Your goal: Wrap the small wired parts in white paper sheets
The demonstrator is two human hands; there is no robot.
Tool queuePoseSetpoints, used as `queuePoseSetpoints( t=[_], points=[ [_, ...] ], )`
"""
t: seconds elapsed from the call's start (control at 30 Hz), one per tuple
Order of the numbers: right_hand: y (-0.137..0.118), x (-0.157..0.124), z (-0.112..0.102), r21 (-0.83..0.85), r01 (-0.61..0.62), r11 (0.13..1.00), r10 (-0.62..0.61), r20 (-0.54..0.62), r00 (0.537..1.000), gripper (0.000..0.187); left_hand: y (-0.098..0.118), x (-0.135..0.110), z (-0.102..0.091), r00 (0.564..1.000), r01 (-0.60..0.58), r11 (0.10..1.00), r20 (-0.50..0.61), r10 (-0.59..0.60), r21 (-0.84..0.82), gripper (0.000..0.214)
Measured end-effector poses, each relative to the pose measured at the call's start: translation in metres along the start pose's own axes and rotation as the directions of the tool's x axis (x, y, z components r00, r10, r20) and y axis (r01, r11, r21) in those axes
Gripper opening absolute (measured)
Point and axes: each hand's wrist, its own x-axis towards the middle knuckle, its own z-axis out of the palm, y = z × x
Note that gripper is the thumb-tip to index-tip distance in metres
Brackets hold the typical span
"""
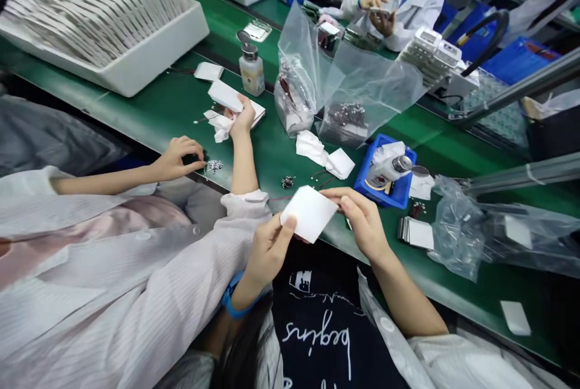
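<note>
A white square pad [310, 212] sits between my two hands just above the near edge of the green belt [172, 105]. My left hand [268, 250] pinches its lower left corner, with a blue band on that wrist. My right hand [361, 217] grips its right edge, fingers curled round it. Something dark red shows under the pad; I cannot make it out. A small dark part with thin wires [288, 182] lies on the belt just beyond the pad.
To my left a co-worker's hand [179, 157] touches small parts and the other hand [240, 118] holds a white cloth. A blue bin [385, 173], clear bags [353, 96], a pump bottle [251, 66], white trays [104, 20] and a stack of cards [414, 233] stand around.
</note>
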Motion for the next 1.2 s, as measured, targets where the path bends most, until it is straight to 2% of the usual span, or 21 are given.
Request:
queuePoseSetpoints(
  t=[0.1,0.2,0.27,0.37,0.47,0.53,0.6,0.67,0.73,0.8,0.87,0.93,1.0,1.03,1.1,1.2],
  points=[
    [0.008,-0.003,-0.006,-0.065,0.013,0.998,-0.012,0.015,1.000,0.026,-0.006,0.003,0.004,0.999,-0.016,1.000,-0.048,0.017,0.018,0.046],
    [0.011,-0.003,-0.008,-0.122,0.056,0.991,-0.059,-0.020,0.998,0.017,-0.014,0.006,0.006,0.991,-0.114,0.991,-0.057,0.118,0.069,0.051],
    [0.011,-0.004,-0.009,-0.150,0.117,0.982,-0.121,-0.016,0.993,0.016,-0.019,0.006,0.005,0.977,-0.209,0.970,-0.028,0.214,0.124,0.052],
    [0.011,-0.008,-0.014,-0.150,0.289,0.945,-0.275,0.107,0.955,0.020,-0.025,0.003,0.000,0.958,-0.286,0.942,0.069,0.278,0.178,0.038],
    [0.017,-0.015,-0.021,-0.171,0.469,0.867,-0.438,0.188,0.879,0.025,-0.033,0.001,-0.005,0.976,-0.176,0.973,0.154,0.153,0.148,0.034],
    [0.023,-0.020,-0.026,-0.219,0.548,0.807,-0.504,0.227,0.833,0.029,-0.042,0.002,-0.004,0.989,-0.056,0.996,0.140,0.047,0.064,0.046],
    [0.030,-0.024,-0.029,-0.257,0.588,0.767,-0.520,0.289,0.804,0.031,-0.052,0.004,0.000,0.993,0.061,0.998,0.101,-0.057,-0.035,0.050],
    [0.036,-0.028,-0.033,-0.265,0.576,0.774,-0.488,0.332,0.808,0.032,-0.060,0.007,0.006,0.975,0.186,0.978,0.145,-0.171,-0.094,0.056],
    [0.040,-0.030,-0.036,-0.242,0.499,0.832,-0.406,0.346,0.846,0.032,-0.064,0.010,0.011,0.928,0.291,0.947,0.282,-0.245,-0.134,0.062],
    [0.042,-0.030,-0.041,-0.173,0.379,0.909,-0.293,0.378,0.878,0.027,-0.061,0.012,0.014,0.884,0.334,0.929,0.396,-0.250,-0.158,0.048],
    [0.044,-0.027,-0.044,-0.082,0.237,0.968,-0.186,0.404,0.896,0.021,-0.055,0.014,0.015,0.866,0.345,0.926,0.433,-0.250,-0.155,0.037],
    [0.047,-0.023,-0.043,-0.031,0.121,0.992,-0.105,0.318,0.942,0.016,-0.048,0.015,0.016,0.849,0.359,0.927,0.453,-0.273,-0.114,0.032],
    [0.051,-0.018,-0.039,-0.055,0.054,0.997,-0.043,0.190,0.981,0.017,-0.045,0.015,0.017,0.804,0.374,0.926,0.514,-0.299,-0.047,0.029],
    [0.053,-0.016,-0.037,-0.086,0.046,0.995,-0.032,0.163,0.986,0.019,-0.044,0.015,0.018,0.777,0.374,0.927,0.548,-0.309,-0.007,0.029],
    [0.057,-0.011,-0.034,-0.142,0.067,0.988,-0.036,0.206,0.978,0.021,-0.046,0.014,0.020,0.751,0.354,0.934,0.578,-0.319,0.055,0.029],
    [0.064,-0.008,-0.032,-0.181,0.132,0.975,-0.085,0.245,0.966,0.022,-0.050,0.014,0.026,0.763,0.336,0.939,0.562,-0.320,0.078,0.032]
  ],
)
